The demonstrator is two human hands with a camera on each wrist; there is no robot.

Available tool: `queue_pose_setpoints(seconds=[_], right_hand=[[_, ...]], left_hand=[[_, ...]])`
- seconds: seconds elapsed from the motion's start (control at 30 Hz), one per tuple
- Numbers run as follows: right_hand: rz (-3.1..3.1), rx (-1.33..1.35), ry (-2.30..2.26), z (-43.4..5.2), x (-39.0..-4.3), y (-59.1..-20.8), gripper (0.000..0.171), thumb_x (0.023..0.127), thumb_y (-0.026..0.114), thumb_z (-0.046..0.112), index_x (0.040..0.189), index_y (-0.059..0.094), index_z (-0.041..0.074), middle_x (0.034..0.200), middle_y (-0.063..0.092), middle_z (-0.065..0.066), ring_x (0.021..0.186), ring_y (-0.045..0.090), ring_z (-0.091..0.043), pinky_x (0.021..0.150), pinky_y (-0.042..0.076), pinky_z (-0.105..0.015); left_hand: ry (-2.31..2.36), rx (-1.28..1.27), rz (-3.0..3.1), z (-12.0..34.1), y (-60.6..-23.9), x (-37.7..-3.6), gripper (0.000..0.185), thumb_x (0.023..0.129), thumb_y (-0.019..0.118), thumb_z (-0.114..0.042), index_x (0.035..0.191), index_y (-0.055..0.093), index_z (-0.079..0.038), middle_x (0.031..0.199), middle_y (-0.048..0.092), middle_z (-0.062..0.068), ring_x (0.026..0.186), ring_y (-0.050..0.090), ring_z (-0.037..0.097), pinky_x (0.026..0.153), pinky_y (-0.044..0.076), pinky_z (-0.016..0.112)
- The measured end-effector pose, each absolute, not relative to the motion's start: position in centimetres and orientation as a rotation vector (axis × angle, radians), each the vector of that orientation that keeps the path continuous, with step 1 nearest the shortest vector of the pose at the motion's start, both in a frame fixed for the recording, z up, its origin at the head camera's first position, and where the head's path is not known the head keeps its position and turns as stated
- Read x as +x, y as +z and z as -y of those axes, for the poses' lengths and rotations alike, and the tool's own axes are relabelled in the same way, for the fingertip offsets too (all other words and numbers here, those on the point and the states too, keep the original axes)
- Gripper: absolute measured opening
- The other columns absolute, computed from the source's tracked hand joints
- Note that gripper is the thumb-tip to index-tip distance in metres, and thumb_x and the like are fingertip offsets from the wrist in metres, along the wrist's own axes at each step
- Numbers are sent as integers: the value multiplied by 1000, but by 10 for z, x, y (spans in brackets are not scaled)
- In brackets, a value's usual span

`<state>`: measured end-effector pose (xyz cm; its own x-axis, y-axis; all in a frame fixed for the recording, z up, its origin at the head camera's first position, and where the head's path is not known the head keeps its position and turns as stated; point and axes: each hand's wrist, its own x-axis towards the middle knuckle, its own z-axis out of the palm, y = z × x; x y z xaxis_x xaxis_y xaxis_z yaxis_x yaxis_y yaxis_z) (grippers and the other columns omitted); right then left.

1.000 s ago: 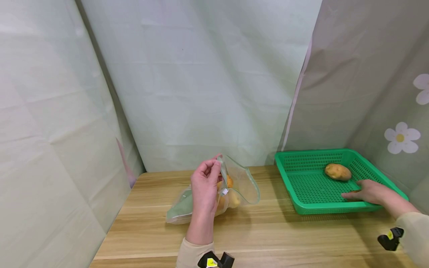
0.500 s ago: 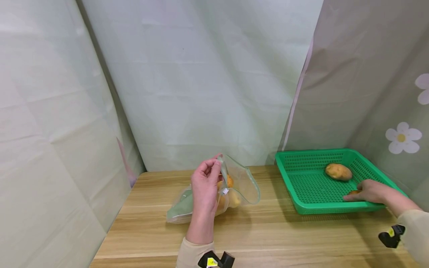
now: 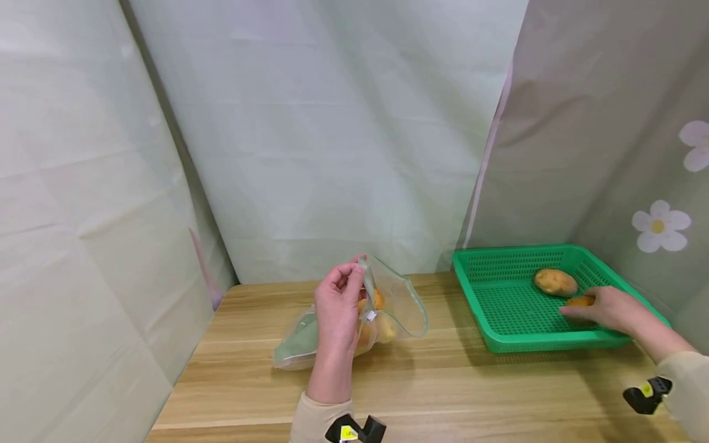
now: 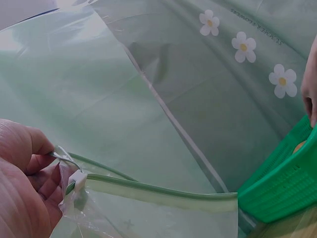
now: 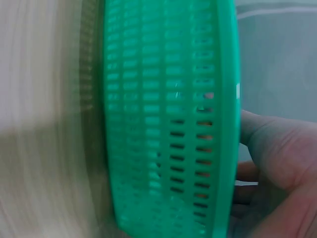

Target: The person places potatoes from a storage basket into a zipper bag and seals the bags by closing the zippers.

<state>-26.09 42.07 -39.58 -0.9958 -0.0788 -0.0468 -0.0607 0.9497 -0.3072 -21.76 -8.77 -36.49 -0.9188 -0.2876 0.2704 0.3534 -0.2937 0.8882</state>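
Observation:
In the head view my left hand (image 3: 339, 301) pinches the edge of a clear zip bag (image 3: 408, 307) near its zipper slider (image 4: 77, 179), and the bag's mouth gapes to the right. Inside the bag several yellow-brown potatoes (image 3: 386, 329) show through the plastic. My right hand (image 3: 612, 309) reaches over the near rim of the green basket (image 3: 532, 344) and grips a potato (image 3: 580, 301) between thumb and fingers. Another potato (image 3: 556, 282) lies behind it on the basket floor. In the right wrist view the basket wall (image 5: 163, 119) hides the gripped potato and the fingertips.
A wooden table (image 3: 443, 394) carries the bag at its middle and the basket at its right. Pale curtains (image 3: 343, 135) hang close behind and at the left, with a grey flowered one (image 3: 598, 154) at the right.
My right hand has lifted slightly with the potato, which shows more clearly between its fingers. My left hand and the bag have stayed in place.

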Motion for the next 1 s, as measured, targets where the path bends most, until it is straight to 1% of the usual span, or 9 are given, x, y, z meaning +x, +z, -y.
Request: queue_pose_setpoints(seconds=[0.07, 0.17, 0.3, 0.37, 0.53, 0.67, 0.73, 0.9, 1.0], right_hand=[[-3078, -107, -503, -415, -261, -391, 99, 102, 74, 59, 135, 49, -32, 110, 67, -39, 86, 62, -36, 70, 51, -45], [-3114, -91, -549, -406, -260, -386, 102, 104, 71, 61, 144, 44, -30, 114, 67, -39, 84, 60, -35, 66, 48, -42], [-3169, -81, -630, -392, -258, -379, 102, 105, 70, 61, 150, 41, -25, 105, 67, -27, 77, 56, -28, 61, 43, -39], [-3205, -96, -674, -384, -258, -376, 99, 104, 71, 60, 151, 43, -22, 105, 67, -26, 76, 56, -28, 60, 42, -38], [-3308, -154, -777, -358, -257, -367, 92, 101, 77, 57, 151, 51, -15, 128, 62, -36, 88, 63, -37, 61, 45, -37], [-3336, -179, -892, -335, -254, -361, 91, 100, 79, 56, 154, 52, -11, 145, 50, -41, 107, 63, -50, 68, 52, -41], [-3331, -187, -962, -323, -253, -358, 90, 100, 80, 56, 156, 52, -9, 148, 45, -41, 113, 62, -53, 74, 56, -48], [-3307, -217, -1096, -297, -251, -352, 89, 100, 80, 56, 159, 51, -5, 152, 39, -39, 120, 60, -54, 89, 58, -62], [-3286, -233, -1148, -286, -250, -349, 89, 100, 81, 54, 160, 50, -4, 153, 39, -37, 122, 58, -54, 93, 58, -65]], left_hand=[[-2247, -76, 1565, 88, -365, -218, 17, 107, 74, -8, 108, 74, 9, 133, 77, 11, 85, 68, 14, 68, 57, 22], [-2247, -68, 1566, 88, -364, -218, 16, 106, 74, -8, 107, 74, 8, 132, 77, 11, 85, 68, 14, 68, 57, 22], [-2252, -71, 1563, 87, -364, -218, 15, 106, 74, -7, 107, 75, 8, 132, 77, 11, 85, 68, 14, 68, 58, 22], [-2251, -72, 1563, 87, -364, -218, 15, 106, 74, -7, 107, 75, 8, 132, 77, 11, 85, 68, 14, 68, 58, 21], [-2245, -73, 1569, 87, -364, -218, 15, 107, 74, -7, 107, 75, 8, 132, 77, 11, 86, 68, 14, 68, 57, 21], [-2246, -71, 1574, 87, -365, -218, 15, 107, 74, -7, 106, 74, 8, 133, 77, 10, 85, 68, 13, 68, 57, 21], [-2248, -69, 1573, 88, -365, -218, 14, 107, 73, -6, 106, 75, 7, 133, 77, 10, 85, 68, 13, 68, 57, 21], [-2247, -62, 1573, 89, -365, -217, 12, 107, 73, -6, 105, 75, 6, 133, 77, 10, 83, 67, 12, 68, 57, 21], [-2246, -57, 1577, 90, -365, -217, 12, 106, 73, -6, 105, 75, 6, 133, 78, 10, 83, 67, 12, 68, 57, 21]])
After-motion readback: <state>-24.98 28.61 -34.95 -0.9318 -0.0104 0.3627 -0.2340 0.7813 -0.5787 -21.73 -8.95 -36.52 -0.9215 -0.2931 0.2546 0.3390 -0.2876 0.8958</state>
